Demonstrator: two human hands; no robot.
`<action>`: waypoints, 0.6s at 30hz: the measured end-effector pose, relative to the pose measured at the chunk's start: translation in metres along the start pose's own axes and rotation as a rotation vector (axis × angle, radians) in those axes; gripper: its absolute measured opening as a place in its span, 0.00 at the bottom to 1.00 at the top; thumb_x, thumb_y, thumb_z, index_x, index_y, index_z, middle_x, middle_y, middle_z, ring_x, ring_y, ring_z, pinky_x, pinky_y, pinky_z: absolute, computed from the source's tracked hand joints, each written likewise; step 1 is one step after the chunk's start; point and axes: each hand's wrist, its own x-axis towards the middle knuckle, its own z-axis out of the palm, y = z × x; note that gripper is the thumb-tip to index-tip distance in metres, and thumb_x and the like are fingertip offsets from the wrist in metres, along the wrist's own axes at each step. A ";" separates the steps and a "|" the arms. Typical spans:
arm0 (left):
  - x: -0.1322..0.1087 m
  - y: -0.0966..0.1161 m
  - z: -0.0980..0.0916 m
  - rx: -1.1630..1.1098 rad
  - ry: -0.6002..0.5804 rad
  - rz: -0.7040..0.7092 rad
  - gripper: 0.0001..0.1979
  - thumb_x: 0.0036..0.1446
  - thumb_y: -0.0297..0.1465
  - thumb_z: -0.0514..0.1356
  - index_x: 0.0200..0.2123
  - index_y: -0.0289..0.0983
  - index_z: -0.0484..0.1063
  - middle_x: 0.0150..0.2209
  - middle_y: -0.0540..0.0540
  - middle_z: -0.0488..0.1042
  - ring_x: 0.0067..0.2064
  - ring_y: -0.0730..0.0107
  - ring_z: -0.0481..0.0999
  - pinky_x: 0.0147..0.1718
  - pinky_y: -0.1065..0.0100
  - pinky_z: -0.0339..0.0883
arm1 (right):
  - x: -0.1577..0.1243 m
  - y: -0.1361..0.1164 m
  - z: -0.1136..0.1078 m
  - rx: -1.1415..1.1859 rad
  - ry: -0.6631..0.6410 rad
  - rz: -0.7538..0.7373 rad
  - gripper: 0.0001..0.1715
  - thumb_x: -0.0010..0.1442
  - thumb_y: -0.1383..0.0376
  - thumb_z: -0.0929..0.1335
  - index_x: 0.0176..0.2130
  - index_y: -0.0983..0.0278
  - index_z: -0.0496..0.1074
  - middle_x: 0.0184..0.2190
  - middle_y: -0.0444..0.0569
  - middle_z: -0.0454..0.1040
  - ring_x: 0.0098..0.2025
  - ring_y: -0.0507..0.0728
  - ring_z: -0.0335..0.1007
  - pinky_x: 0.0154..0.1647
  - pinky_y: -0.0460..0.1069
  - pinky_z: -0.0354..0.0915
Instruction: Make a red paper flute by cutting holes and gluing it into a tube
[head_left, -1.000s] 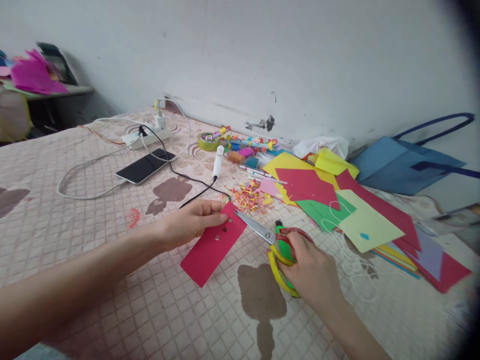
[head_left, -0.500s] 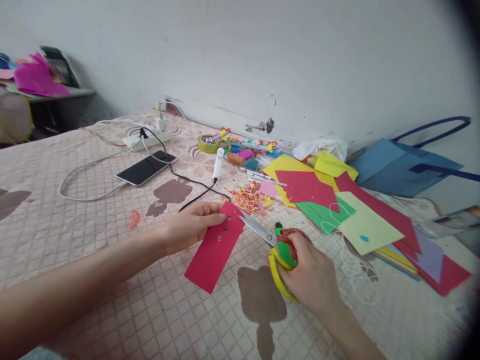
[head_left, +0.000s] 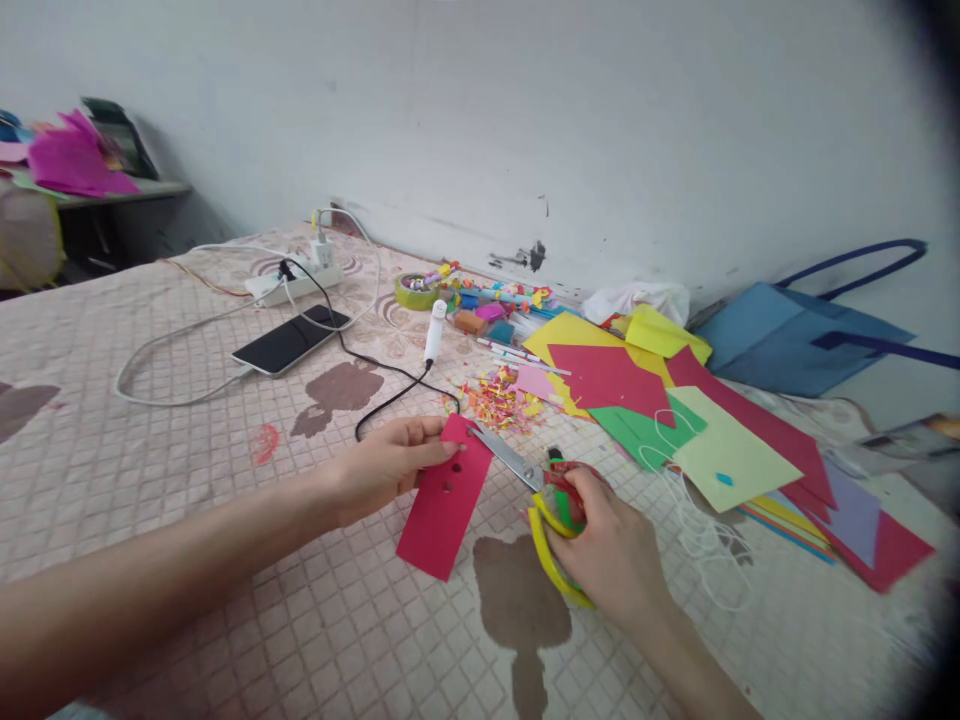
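Between thumb and fingers, my left hand pinches a strip of red paper near its top edge. Several small round holes run down the upper half of the strip. My right hand is wrapped round the yellow, green and red handles of a pair of scissors. The blade tips are at the strip's top right part, close to its edge. Whether the blades are cutting into the paper, I cannot tell. Paper scraps lie just beyond the strip.
Coloured paper sheets and tangled white string lie on the right, with a blue bag behind. A white hot glue gun stands past the strip. A phone, cables and a power strip are on the left.
The red paper strip has turned a little, its lower end swinging right and its top dropping slightly with my left hand. The scissors have shifted slightly left, and their handles are a bit differently angled.
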 end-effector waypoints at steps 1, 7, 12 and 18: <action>0.000 -0.002 0.000 -0.001 0.006 -0.002 0.18 0.49 0.36 0.75 0.37 0.32 0.77 0.34 0.45 0.80 0.33 0.74 0.76 0.35 0.74 0.69 | 0.000 -0.002 0.000 0.114 -0.048 0.076 0.17 0.57 0.50 0.70 0.35 0.59 0.67 0.26 0.47 0.77 0.25 0.59 0.75 0.24 0.50 0.66; -0.001 -0.022 0.011 -0.022 0.054 -0.011 0.21 0.46 0.36 0.76 0.40 0.34 0.75 0.37 0.47 0.81 0.35 0.72 0.78 0.37 0.71 0.71 | 0.006 -0.034 0.005 0.908 -0.187 0.455 0.21 0.49 0.52 0.76 0.35 0.60 0.67 0.30 0.45 0.75 0.30 0.55 0.72 0.31 0.49 0.69; -0.002 -0.035 0.022 -0.017 0.046 -0.050 0.24 0.42 0.39 0.78 0.39 0.35 0.75 0.38 0.48 0.81 0.36 0.72 0.79 0.38 0.71 0.72 | 0.012 -0.055 0.011 1.199 -0.231 0.601 0.25 0.42 0.57 0.79 0.34 0.60 0.66 0.26 0.39 0.69 0.24 0.50 0.62 0.25 0.45 0.63; 0.000 -0.032 0.016 0.029 0.014 -0.138 0.22 0.42 0.38 0.78 0.37 0.34 0.77 0.35 0.47 0.82 0.36 0.70 0.81 0.36 0.71 0.74 | 0.012 -0.046 0.010 1.230 -0.328 0.659 0.23 0.43 0.56 0.76 0.34 0.60 0.65 0.23 0.36 0.65 0.20 0.47 0.57 0.18 0.43 0.55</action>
